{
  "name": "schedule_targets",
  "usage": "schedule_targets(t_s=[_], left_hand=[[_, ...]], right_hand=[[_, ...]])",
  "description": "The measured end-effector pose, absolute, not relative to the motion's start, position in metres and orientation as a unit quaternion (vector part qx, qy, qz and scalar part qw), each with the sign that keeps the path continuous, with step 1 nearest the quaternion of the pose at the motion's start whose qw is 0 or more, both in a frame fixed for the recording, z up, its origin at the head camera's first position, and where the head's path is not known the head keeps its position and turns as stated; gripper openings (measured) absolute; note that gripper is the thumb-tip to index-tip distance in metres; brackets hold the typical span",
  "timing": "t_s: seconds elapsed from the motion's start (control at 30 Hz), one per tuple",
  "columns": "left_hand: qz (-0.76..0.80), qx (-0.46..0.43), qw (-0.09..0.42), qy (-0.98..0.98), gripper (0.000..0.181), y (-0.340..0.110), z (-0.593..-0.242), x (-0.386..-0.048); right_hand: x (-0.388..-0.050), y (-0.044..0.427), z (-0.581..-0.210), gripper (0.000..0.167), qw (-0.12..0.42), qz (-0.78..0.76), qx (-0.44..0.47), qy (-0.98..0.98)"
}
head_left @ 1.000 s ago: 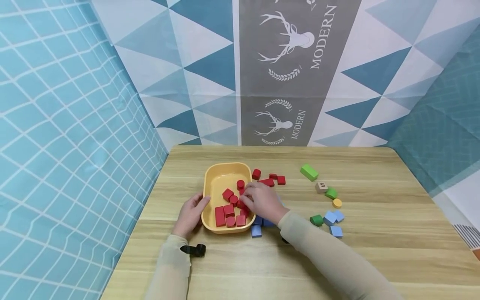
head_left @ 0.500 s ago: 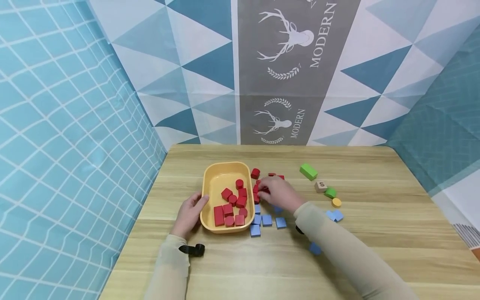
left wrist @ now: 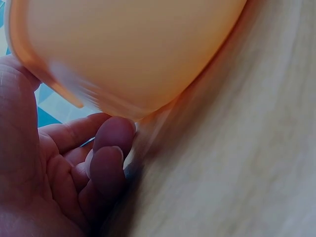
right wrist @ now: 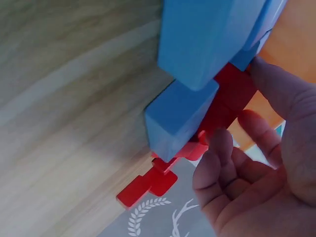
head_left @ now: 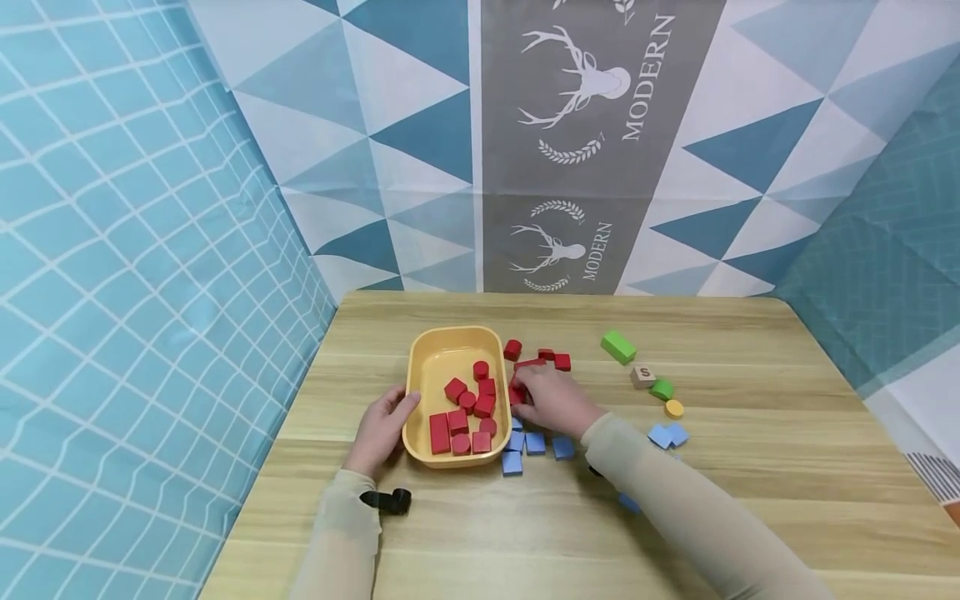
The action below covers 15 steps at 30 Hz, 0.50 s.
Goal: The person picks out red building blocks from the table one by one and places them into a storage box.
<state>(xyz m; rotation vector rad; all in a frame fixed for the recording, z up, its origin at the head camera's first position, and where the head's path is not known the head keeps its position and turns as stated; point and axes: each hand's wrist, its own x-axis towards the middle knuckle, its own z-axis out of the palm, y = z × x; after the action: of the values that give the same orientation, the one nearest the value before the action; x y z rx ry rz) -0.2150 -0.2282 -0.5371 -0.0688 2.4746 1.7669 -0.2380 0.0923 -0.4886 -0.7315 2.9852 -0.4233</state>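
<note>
Gripping a yellow tray (head_left: 431, 354) by its left rim with the left hand (head_left: 378, 429), bending the right hand (head_left: 558, 400) over red blocks (right wrist: 229, 96) beside the tray, not showing whether pinching any, seeing other red blocks (head_left: 439, 433) inside, blue blocks (head_left: 535, 443) nearby.

the yellow tray (head_left: 437, 360) looks like smooth plastic, glossy along its rim and a little see-through where light comes through its wall. the red blocks (head_left: 439, 433) seem to be painted wood, smooth with a soft shine, and the blue blocks (right wrist: 180, 116) are just as smooth, with a satin finish. the green block (head_left: 618, 347) has the same painted look, while the letter cube (head_left: 642, 377) appears to be plain matt wood. the desk (head_left: 465, 546) has a wood-grain top, smooth and faintly shiny. the patterned sheet (head_left: 420, 150) behind looks matt and lightly creased; the checked sheet (head_left: 112, 250) is wrinkled with a dull sheen. the sleeves (head_left: 675, 508) are matt cloth.
</note>
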Motion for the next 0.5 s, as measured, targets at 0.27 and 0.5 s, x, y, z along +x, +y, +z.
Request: schedule_targets(t_s=[0.27, 0.5], left_hand=[[0.583, -0.021, 0.052, 0.81, 0.063, -0.2266, -0.5339, -0.2135], [0.578, -0.02, 0.047, 0.814, 0.06, -0.2262, -0.5351, -0.2149]], right_hand=[[-0.233, 0.0949, -0.4929, 0.059, 0.018, -0.077, -0.203, 0.976], [-0.2328, 0.0978, -0.4911, 0.046, 0.03, -0.073, -0.201, 0.976]])
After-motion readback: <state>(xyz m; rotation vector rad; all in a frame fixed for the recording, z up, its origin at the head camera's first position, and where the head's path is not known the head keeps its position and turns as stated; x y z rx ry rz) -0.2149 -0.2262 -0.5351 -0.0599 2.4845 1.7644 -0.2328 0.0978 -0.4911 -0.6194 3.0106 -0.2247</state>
